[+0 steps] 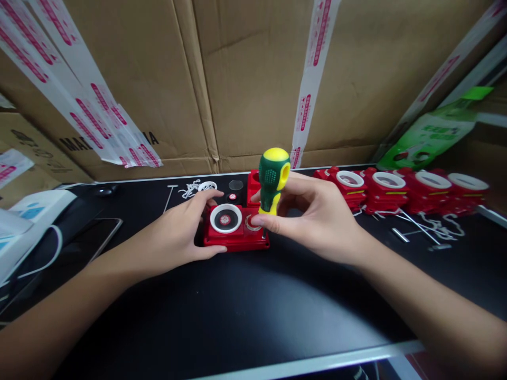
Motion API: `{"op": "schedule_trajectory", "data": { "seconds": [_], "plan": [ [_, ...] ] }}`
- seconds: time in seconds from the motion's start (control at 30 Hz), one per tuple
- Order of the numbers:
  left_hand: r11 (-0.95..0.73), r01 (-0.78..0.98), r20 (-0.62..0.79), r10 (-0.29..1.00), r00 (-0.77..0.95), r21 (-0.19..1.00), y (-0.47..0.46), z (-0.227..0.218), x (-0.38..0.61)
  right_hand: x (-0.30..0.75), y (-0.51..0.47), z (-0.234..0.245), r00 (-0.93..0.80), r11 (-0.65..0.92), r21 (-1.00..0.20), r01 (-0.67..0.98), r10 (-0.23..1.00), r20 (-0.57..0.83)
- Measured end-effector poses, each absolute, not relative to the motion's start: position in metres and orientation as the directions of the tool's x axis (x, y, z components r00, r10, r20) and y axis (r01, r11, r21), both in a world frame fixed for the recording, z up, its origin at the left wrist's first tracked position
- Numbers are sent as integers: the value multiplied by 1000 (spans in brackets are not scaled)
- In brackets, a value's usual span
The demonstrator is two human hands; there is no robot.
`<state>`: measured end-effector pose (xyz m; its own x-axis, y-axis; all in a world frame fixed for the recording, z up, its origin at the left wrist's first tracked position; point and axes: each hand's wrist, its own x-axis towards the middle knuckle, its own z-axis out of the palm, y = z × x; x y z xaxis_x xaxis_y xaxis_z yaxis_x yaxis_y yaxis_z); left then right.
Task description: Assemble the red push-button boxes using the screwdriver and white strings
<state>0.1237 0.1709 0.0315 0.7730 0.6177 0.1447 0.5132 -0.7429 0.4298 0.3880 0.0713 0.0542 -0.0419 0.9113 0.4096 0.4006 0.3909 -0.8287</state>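
Observation:
My right hand (317, 214) grips a screwdriver (271, 182) by its green and yellow handle. The screwdriver stands nearly upright, its thin shaft reaching down at the right front corner of a red box-shaped device (236, 243). A white ring (225, 218) with a black disc and a red-and-white emblem inside sits on the device's left part. My left hand (180, 227) is curled around the device's left side, thumb at the front and fingers behind. Just beyond it lie a small black disc with an emblem (232, 197), a clear round disc (235, 184) and another red part (253, 182).
Several similar red devices (390, 190) stand in a row at the right, with metal T-shaped rods (422, 229) and white cords before them. A green bottle (431, 134) leans behind. Cardboard (253, 79) walls off the back. A phone-like black slab (106, 232) lies left.

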Motion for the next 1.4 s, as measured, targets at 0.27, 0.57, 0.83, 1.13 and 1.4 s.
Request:
{"op": "schedule_trajectory", "data": {
  "seconds": [0.27,0.57,0.83,1.13,1.4],
  "plan": [
    [-771,494,185,597,781,401,170,30,122,388,71,58,-62,367,-879,304,928,366],
    [-756,489,154,598,787,436,171,32,120,393,71,64,-113,289,-925,248,957,268],
    [-749,528,135,618,774,401,173,34,119,392,68,63,-170,330,-928,170,938,303],
    [-760,516,137,604,785,395,175,30,119,394,67,62,-200,300,-911,283,947,250],
    [-781,499,142,581,801,376,174,33,120,396,70,61,-110,303,-910,283,953,284]
  ]
}}
